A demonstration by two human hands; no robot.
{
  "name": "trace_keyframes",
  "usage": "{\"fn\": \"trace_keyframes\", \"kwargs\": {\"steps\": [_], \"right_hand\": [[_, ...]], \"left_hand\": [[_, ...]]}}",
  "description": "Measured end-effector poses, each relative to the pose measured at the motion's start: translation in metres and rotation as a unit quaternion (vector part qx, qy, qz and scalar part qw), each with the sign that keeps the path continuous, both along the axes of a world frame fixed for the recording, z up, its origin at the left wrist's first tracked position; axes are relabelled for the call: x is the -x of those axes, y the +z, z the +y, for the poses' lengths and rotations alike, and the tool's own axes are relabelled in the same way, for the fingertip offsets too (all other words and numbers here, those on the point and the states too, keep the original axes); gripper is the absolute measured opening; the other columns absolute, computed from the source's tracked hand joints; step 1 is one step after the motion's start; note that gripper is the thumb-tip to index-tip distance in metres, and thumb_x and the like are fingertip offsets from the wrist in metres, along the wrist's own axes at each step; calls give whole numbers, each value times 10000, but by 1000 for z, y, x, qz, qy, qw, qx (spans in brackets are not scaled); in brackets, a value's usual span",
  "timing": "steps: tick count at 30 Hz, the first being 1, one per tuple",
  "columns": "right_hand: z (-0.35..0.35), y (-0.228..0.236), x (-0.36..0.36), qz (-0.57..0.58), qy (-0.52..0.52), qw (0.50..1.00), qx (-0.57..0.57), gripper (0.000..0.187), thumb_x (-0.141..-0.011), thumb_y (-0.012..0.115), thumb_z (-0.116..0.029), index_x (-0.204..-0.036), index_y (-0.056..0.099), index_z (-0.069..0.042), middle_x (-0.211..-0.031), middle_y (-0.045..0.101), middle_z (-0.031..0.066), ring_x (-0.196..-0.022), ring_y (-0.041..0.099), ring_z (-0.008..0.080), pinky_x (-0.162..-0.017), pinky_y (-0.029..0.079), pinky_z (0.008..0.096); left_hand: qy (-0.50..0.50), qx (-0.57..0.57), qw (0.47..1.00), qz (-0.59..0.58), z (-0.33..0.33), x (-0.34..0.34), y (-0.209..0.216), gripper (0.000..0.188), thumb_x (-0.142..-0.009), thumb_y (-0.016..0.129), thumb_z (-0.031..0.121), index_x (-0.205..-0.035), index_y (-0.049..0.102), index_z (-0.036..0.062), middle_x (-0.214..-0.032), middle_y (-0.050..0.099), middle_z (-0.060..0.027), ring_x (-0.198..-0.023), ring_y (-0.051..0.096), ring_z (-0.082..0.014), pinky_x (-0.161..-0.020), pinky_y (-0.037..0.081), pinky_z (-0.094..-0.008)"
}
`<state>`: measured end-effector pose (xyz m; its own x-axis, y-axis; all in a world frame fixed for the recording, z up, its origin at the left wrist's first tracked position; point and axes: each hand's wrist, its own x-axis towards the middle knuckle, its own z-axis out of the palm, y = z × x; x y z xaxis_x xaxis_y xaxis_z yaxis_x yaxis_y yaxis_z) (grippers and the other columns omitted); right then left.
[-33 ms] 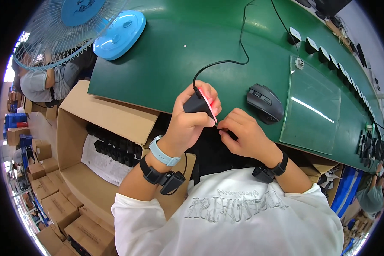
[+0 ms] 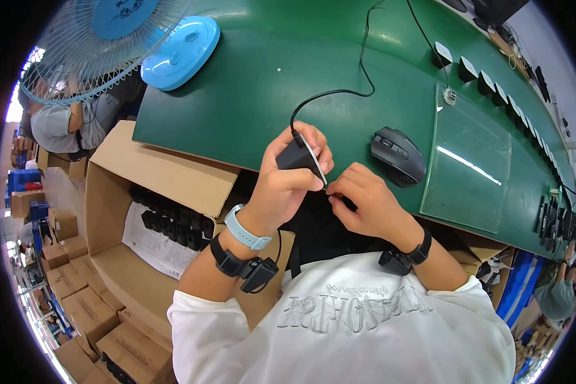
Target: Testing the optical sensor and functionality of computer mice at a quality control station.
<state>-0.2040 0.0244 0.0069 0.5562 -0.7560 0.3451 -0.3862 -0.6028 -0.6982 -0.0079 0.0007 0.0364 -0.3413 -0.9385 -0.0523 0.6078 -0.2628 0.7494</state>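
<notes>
My left hand (image 2: 291, 169) is closed round a small black device with a pale front face (image 2: 294, 157), held tilted above the table's near edge. A black cable (image 2: 329, 93) enters the top of this device and runs back over the table. Close by the device's lower edge, my right hand (image 2: 365, 201) has its thumb and fingers bent in a pinch. Whatever lies between those fingertips is too small or hidden to make out. Just beyond my right hand rests a black computer mouse (image 2: 398, 155) on the green table (image 2: 249, 83).
A glass plate (image 2: 467, 160) lies to the right, with a small white plug (image 2: 450, 96) at its top. Black-and-white devices (image 2: 467, 68) form a row along the far right. An open carton (image 2: 118, 249) with black parts stands at left, below a blue fan (image 2: 182, 54).
The red glow on the device's pale face has gone out. Both hands stay in nearly the same place.
</notes>
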Motion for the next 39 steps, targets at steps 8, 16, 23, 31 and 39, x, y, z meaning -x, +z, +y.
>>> {"fn": "trace_keyframes", "kwargs": {"steps": [8, 16, 23, 31, 39], "right_hand": [[-4, 0, -1, -20, 12, 1000, -19, 145, -740, 699, 14, -871, 648, -23, -796, 599, 92, -778, 571, 287, -691, 490, 384], [-3, -2, 4, -60, 0, 997, -54, 167, -717, 690, 29, -866, 647, -31, -779, 612, 83, -741, 570, 279, -653, 481, 384], [1, 12, -3, -147, -78, 986, 0, 214, -729, 721, 3, -926, 643, -24, -823, 635, 101, -769, 607, 265, -688, 490, 351], [0, 24, -31, -323, -115, 922, -182, 158, -1007, 635, -66, -1142, 638, 15, -1144, 649, 74, -1002, 608, 120, -871, 498, 265], [17, 36, -124, -390, -17, 885, -252, 108, -1019, 618, -53, -1088, 635, 28, -1024, 684, 78, -914, 624, 105, -842, 507, 246]], "left_hand": [[-11, -23, 1000, 14, -1, -1, 2, 429, -577, 568, -61, -952, 442, 106, -913, 417, -44, -820, 506, -192, -780, 389, -360], [-7, -6, 1000, -23, -4, 0, -6, 419, -575, 564, -78, -939, 453, 98, -903, 440, -35, -812, 503, -191, -754, 393, -332], [83, 121, 955, -256, 3, 3, -15, 388, -616, 613, -73, -971, 514, 49, -939, 520, -40, -868, 529, -152, -791, 447, -284], [278, 376, 686, -557, 31, 20, 24, 423, -690, 689, 36, -1070, 507, 7, -928, 578, -180, -798, 584, -390, -691, 461, -461], [388, 320, 515, -694, 80, -45, 40, 334, -752, 686, 63, -1045, 535, 11, -933, 612, -171, -759, 596, -363, -689, 482, -441]]}}
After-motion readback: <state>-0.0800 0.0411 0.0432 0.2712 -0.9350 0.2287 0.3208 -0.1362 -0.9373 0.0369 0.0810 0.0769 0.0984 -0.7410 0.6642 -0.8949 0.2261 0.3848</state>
